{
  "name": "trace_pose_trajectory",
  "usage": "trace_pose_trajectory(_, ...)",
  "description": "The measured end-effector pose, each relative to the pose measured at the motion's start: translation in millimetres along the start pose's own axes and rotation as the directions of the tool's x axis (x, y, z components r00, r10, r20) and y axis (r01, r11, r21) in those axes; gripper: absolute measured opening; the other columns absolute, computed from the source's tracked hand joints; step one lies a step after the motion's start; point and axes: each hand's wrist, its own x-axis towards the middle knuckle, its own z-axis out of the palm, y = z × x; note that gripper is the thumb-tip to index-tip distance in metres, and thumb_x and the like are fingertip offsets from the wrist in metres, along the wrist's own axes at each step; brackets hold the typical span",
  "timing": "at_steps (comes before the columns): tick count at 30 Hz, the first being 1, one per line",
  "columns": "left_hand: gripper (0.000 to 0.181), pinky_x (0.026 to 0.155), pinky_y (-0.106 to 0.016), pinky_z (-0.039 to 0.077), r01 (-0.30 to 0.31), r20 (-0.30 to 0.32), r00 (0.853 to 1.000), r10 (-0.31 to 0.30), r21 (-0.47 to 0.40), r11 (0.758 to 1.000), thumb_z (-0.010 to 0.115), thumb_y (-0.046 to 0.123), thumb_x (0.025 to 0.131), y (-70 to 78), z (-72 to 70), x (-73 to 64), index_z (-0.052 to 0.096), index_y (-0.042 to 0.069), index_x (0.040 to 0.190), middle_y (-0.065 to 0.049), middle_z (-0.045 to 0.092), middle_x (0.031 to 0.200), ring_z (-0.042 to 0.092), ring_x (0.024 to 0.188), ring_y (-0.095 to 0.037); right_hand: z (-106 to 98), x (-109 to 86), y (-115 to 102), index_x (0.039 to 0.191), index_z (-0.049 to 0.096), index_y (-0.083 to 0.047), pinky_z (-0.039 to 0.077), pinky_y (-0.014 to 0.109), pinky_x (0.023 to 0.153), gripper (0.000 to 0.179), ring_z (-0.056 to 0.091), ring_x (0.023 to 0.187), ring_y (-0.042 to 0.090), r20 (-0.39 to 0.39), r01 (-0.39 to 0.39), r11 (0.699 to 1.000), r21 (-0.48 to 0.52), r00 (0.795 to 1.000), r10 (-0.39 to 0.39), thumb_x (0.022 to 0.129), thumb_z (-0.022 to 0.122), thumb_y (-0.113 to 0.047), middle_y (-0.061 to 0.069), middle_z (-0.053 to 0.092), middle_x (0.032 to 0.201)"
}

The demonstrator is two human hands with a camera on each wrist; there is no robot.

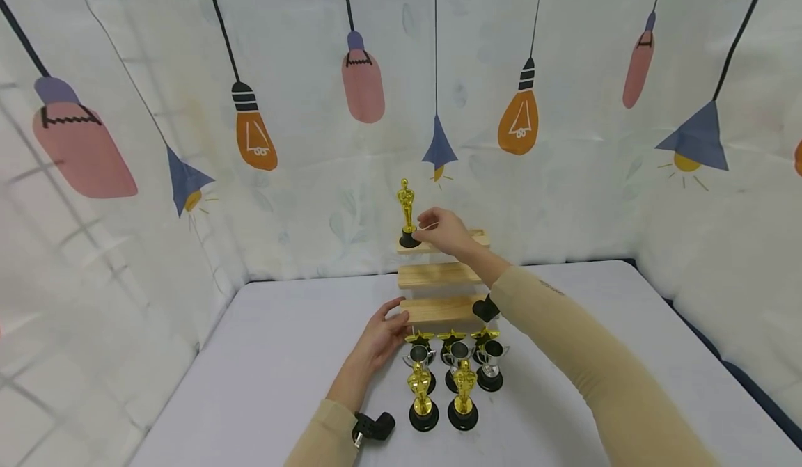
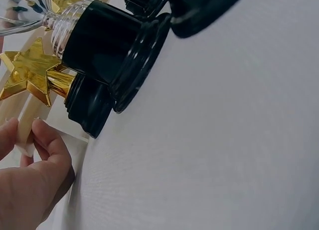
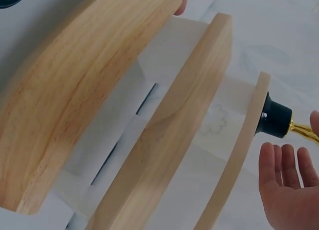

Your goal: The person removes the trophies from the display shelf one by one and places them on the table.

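A gold figure trophy (image 1: pixel 406 206) with a black base stands upright at the left end of the top board of a three-tier wooden display stand (image 1: pixel 438 308). Beside this trophy is my right hand (image 1: pixel 443 232), its fingers relaxed and not closed round it. In the right wrist view those fingers (image 3: pixel 286 165) look loosely extended near the black base (image 3: pixel 275 117); whether they touch it is hard to tell. My left hand (image 1: pixel 382 331) pinches the left end of the lowest board, thumb and fingers on either side of its edge (image 2: pixel 26 130) in the left wrist view.
In front of the stand are several trophies: gold stars (image 1: pixel 452 336) at the back, silver cups (image 1: pixel 491 362) in the middle, and two gold figures (image 1: pixel 422 394) nearest me. A white cloth table (image 1: pixel 282 355) lies beneath, with a patterned curtain (image 1: pixel 326 195) close behind the stand.
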Motion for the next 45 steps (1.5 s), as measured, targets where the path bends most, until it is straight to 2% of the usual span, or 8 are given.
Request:
trace_pose_trajectory(8, 0.056, 0.084, -0.032, 0.051, 0.002, -0.006, 1.0, -0.002, 0.003, 1.0, 0.053, 0.004, 0.107, 3.0, -0.2, 2.8, 0.027, -0.004, 0.156, -0.022, 0.057, 0.126, 0.062, 0.099, -0.019, 11.2, 15.4, 5.9, 0.134, 0.059, 0.0, 0.05, 0.044, 0.096, 0.045, 0.057, 0.117, 0.03, -0.063, -0.039, 0.999, 0.024, 0.997, 0.041, 0.096, 0.075, -0.018, 0.014, 0.061, 0.127)
trace_pose_trajectory(22, 0.056, 0.087, -0.033, 0.051, 0.005, -0.012, 1.0, -0.005, 0.008, 1.0, 0.053, 0.004, 0.107, 4.3, 1.2, 2.1, 0.027, -0.003, 0.156, -0.024, 0.055, 0.13, 0.062, 0.103, -0.021, 23.2, 21.5, 8.6, 0.135, 0.06, -0.001, 0.05, 0.044, 0.095, 0.047, 0.058, 0.117, 0.031, -0.11, -0.071, 0.996, 0.054, 0.991, 0.077, 0.095, 0.077, -0.019, 0.015, 0.061, 0.128)
trace_pose_trajectory(33, 0.058, 0.086, -0.032, 0.051, 0.0, -0.007, 1.0, 0.0, -0.001, 1.0, 0.053, 0.004, 0.107, 0.9, -0.1, 0.1, 0.025, -0.005, 0.157, -0.022, 0.055, 0.125, 0.061, 0.101, -0.02, 31.4, 25.0, 15.5, 0.129, 0.065, -0.003, 0.051, 0.04, 0.091, 0.038, 0.059, 0.108, 0.028, -0.107, -0.07, 0.997, 0.04, 0.992, 0.074, 0.096, 0.076, -0.019, 0.012, 0.064, 0.117)
trace_pose_trajectory(45, 0.057, 0.085, -0.031, 0.051, 0.004, -0.011, 1.0, -0.004, 0.01, 1.0, 0.052, 0.006, 0.108, 1.3, 1.8, -1.7, 0.025, -0.004, 0.157, -0.019, 0.056, 0.123, 0.061, 0.099, -0.018, 26.3, 20.5, 10.9, 0.134, 0.062, -0.001, 0.051, 0.042, 0.095, 0.044, 0.058, 0.117, 0.031, -0.079, -0.085, 0.996, 0.02, 0.993, 0.086, 0.097, 0.075, -0.018, 0.015, 0.062, 0.127)
